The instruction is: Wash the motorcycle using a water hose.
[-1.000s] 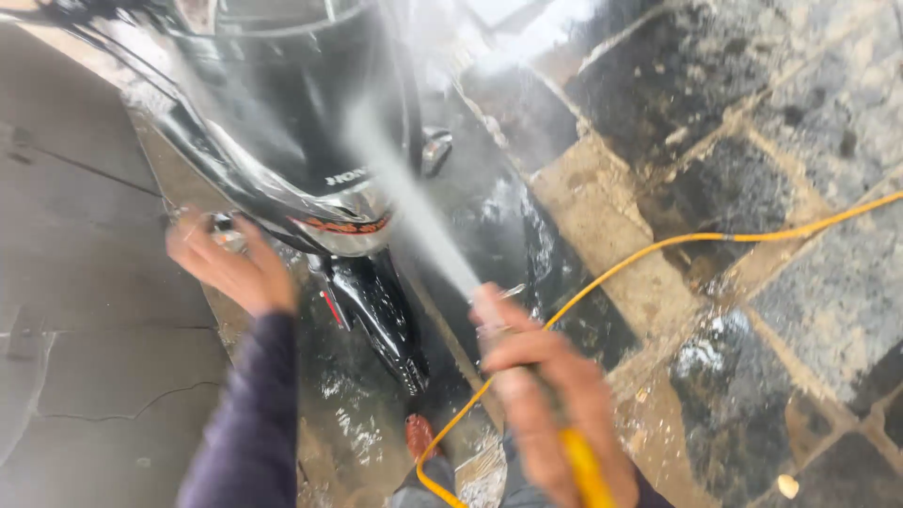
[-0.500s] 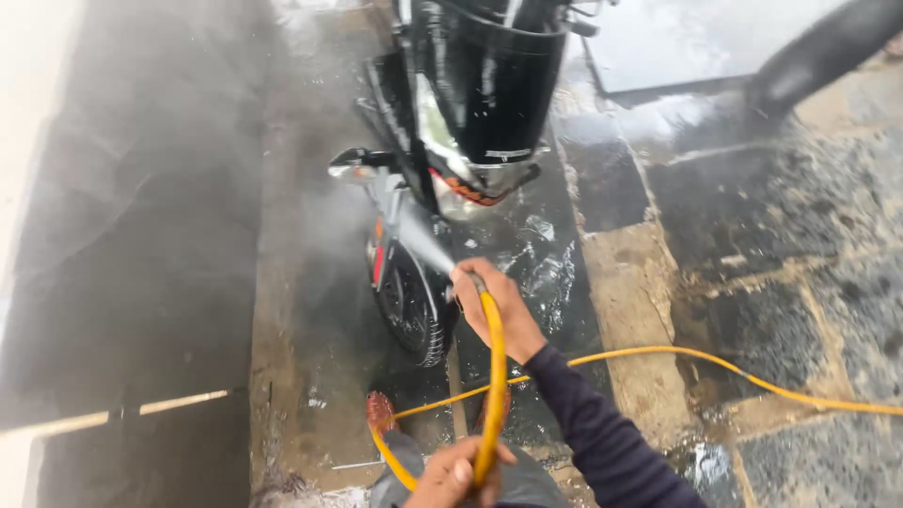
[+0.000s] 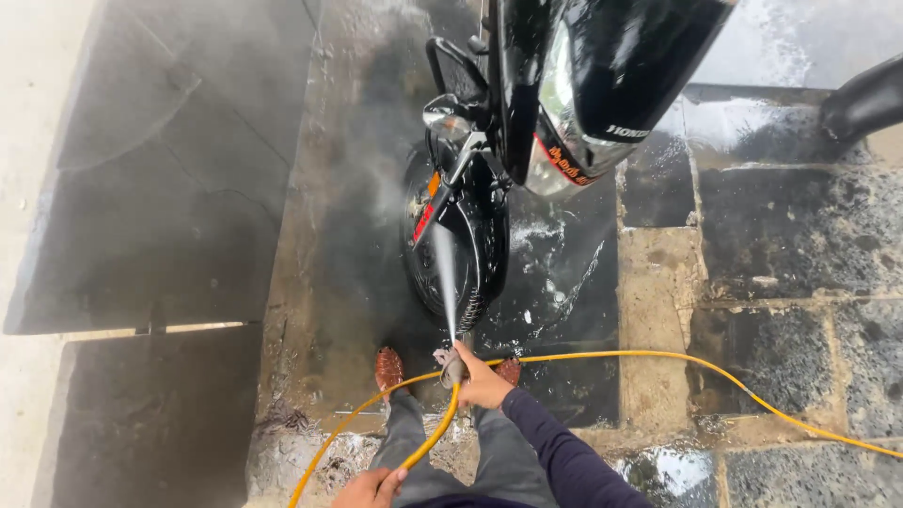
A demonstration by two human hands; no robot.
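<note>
Head view, looking down.

Right hand [image 3: 484, 381]: low centre, dark sleeve, fingers closed around spray nozzle [image 3: 454, 362], pointed up-frame at the wheel.

Left hand [image 3: 369, 487]: bottom edge of frame, fingers wrapped around yellow hose [image 3: 428, 440], just behind the right hand along the line.

Yellow hose: curving from the nozzle down through the left hand to the bottom edge; second run stretching right from the nozzle across the paving to the right border.

Water jet [image 3: 446, 277]: thin white stream from nozzle to the side of the front wheel [image 3: 456, 249]; mist drifting to the left of the wheel.

Black motorcycle [image 3: 602, 66]: upper centre, glossy black bodywork, chrome parts and small round indicator beside the wheel; front wheel black, wet, standing just ahead of the feet.

Brown shoes [image 3: 388, 367]: one each side of the nozzle, on wet ground; grey trousers below.

Stone paving [image 3: 800, 245]: dark and tan slabs, wet, puddled under the motorcycle.

Concrete floor [image 3: 160, 188]: grey, left side, drier.
</note>
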